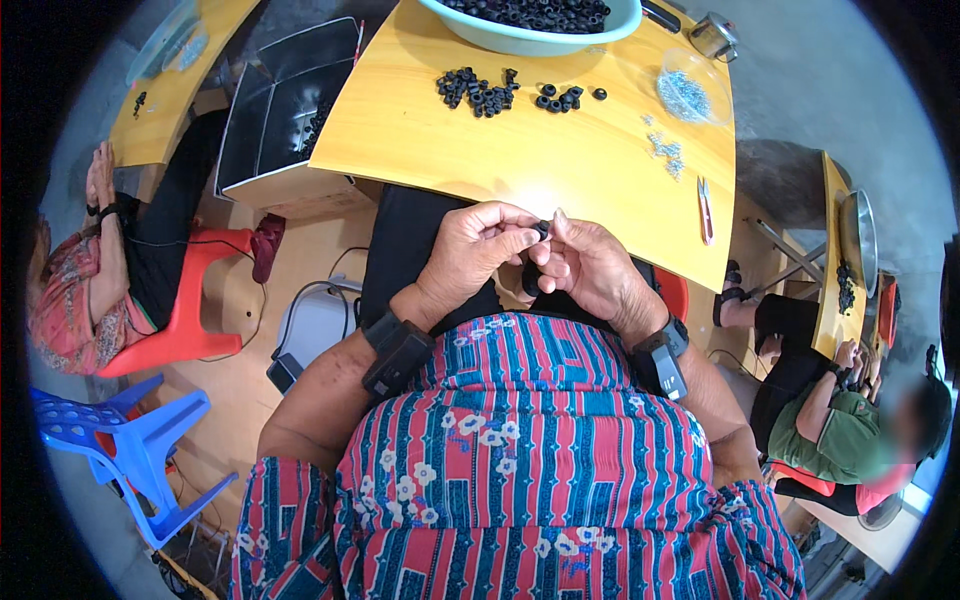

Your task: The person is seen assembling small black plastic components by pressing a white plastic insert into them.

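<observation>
Both my hands meet in front of my lap, just off the near edge of the yellow table [440,150]. A small black ring-like part [542,229] is pinched between the fingertips of my left hand [470,255] and my right hand [597,268]. The fingers cover much of it. The lower right fingers curl inward, and whether they hold anything more cannot be seen. Beyond the hands lie a loose pile of black parts [478,92] and a smaller group of round black parts [558,98]. Small silver metal pieces [667,152] are scattered to the right.
A turquoise basin [530,40] full of black parts stands at the far edge. At right are a clear tub [690,90] of silver pieces, a metal cup [714,38] and red-handled snips [707,212]. An open box [275,120] stands left. Co-workers sit on both sides.
</observation>
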`<state>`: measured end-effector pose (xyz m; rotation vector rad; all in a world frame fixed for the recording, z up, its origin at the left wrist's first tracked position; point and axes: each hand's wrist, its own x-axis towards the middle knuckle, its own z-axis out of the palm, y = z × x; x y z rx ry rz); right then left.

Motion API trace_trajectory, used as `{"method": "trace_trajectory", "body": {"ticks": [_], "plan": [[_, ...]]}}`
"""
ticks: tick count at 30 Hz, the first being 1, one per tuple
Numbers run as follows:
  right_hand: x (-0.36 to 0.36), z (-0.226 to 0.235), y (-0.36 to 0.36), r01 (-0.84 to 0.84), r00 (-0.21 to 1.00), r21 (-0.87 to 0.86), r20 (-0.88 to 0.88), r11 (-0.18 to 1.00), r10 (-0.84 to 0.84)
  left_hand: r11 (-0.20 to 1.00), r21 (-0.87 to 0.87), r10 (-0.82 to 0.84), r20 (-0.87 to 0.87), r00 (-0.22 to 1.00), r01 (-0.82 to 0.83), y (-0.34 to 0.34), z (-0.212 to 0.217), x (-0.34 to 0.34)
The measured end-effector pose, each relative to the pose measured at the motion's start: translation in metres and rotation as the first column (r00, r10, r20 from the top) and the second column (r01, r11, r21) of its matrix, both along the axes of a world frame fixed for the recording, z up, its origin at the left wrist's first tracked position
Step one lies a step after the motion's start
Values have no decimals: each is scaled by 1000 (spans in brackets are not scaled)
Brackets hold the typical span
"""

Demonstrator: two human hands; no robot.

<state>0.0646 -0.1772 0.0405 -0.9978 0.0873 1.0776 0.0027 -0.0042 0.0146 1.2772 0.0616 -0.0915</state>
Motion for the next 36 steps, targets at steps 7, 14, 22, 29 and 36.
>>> {"method": "trace_trajectory", "body": {"ticks": [7,14,22,29,36], "plan": [[6,-7,5,-12,1000,-14,-22,1000,12,999,-39,30,-8,1000,-30,0,-12,5],[6,-6,2,-26,1000,-3,2,1000,26,994,-111,5,-51,999,-10,-2,-2,3],[-4,-4,-19,-30,998,143,-41,989,36,998,-19,-52,76,996,54,-13,-3,-1],[-5,28,-93,41,993,-36,116,999,-37,993,79,-87,22,996,85,0,-12,-1],[-21,15,-199,340,921,-378,321,861,-223,995,62,-82,-10,997,83,-1,-19,6]]}}
